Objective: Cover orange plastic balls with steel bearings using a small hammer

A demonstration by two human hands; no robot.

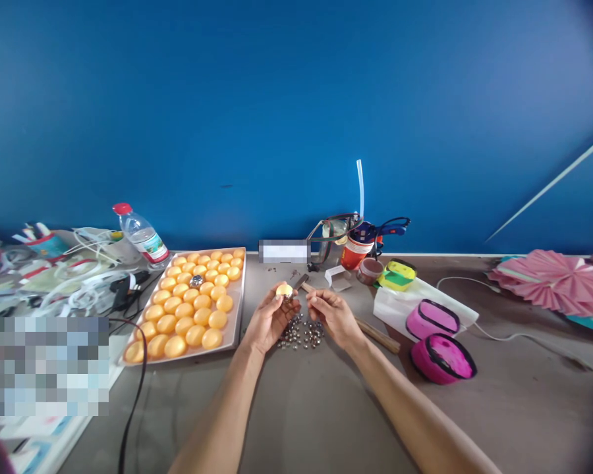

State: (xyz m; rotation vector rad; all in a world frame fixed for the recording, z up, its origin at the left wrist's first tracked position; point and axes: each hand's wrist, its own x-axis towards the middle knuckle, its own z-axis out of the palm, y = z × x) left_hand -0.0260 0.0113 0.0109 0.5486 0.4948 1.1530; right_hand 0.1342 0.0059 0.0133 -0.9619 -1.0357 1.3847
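My left hand (273,321) is closed around a yellow-orange ball (284,289), holding it between thumb and fingers; dark, shiny bits show at its lower side. Close beside it, my right hand (333,317) has thumb and fingertips pinched together; anything between them is too small to make out. A pile of small silvery beads (312,336) lies on the table beneath and between both hands. To the left stands a shallow white tray (242,276) with rows of similar orange balls (202,301). Among them sits one silvery, studded ball (196,282).
A wooden stick (379,336) lies right of my right hand. Pink fabric containers (442,359), a red cup (356,253) and a yellow-green case (398,274) stand right. A water bottle (145,238), cables and clutter fill the left. A blue wall (277,131) rises behind.
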